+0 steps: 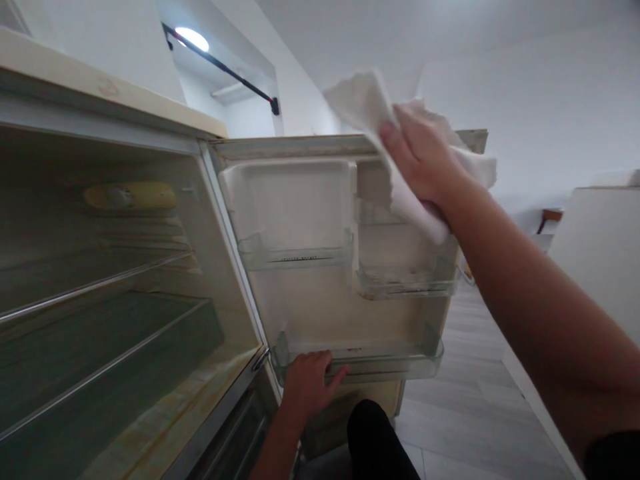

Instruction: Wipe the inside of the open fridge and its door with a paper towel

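Note:
My right hand [427, 157] grips a crumpled white cloth [363, 100] in front of the upper right of an open refrigerator door [320, 313]. Motion blurs the cloth a little. Low on the door, my left hand [311, 381] has its thumb apart from its fingers and is at the front of the bottom clear door shelf [390, 368], seemingly touching it. Two more clear door bins sit higher: one on the left [300, 259], and one with dirty marks on the right [407, 288]. The cloth and right hand hide part of the door's top right.
To the left, the refrigerator interior [220, 267] has glass shelves [115, 340] and yellowed stains. A dark rod [225, 70] spans an opening above. My knee [370, 433] is below the door. A white cabinet [600, 267] stands right, beside grey flooring [470, 380].

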A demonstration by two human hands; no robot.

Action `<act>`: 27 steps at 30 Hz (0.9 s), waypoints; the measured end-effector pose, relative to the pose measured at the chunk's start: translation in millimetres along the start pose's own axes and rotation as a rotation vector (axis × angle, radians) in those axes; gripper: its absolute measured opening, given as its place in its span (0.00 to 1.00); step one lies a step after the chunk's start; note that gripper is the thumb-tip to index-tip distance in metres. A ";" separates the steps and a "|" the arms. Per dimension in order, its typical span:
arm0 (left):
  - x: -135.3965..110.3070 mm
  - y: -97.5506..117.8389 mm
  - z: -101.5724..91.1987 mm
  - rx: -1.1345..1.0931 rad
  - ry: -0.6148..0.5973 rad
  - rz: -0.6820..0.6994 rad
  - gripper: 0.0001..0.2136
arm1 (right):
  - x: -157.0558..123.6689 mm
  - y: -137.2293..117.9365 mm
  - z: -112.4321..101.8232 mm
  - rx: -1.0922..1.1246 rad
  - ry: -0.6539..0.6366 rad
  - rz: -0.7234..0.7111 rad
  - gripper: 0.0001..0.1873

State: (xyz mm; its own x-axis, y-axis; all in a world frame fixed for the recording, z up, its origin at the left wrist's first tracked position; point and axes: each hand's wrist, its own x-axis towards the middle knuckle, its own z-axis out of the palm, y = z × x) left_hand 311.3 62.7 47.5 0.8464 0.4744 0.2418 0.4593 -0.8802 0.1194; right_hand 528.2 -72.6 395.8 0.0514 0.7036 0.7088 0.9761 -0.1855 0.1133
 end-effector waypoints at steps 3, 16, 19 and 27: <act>-3.4 -1.6 1.5 -0.008 0.014 0.010 0.20 | 18.5 -6.7 4.3 0.046 0.029 -0.162 0.33; 6.3 4.5 -0.9 -0.006 -0.008 -0.002 0.20 | 24.9 -0.5 23.4 -0.077 -0.098 0.183 0.25; 7.6 6.9 -0.1 0.006 0.013 -0.010 0.20 | 35.7 7.8 32.1 -0.043 -0.194 0.105 0.23; 10.8 12.6 0.5 0.014 0.048 -0.034 0.20 | 35.3 31.5 30.3 -0.013 -0.338 0.116 0.23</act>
State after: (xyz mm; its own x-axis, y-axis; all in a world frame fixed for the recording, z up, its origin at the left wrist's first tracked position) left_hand 326.4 56.8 51.2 0.8166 0.5024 0.2840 0.4911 -0.8634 0.1152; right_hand 567.1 -32.9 403.4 0.2311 0.8640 0.4473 0.9570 -0.2848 0.0556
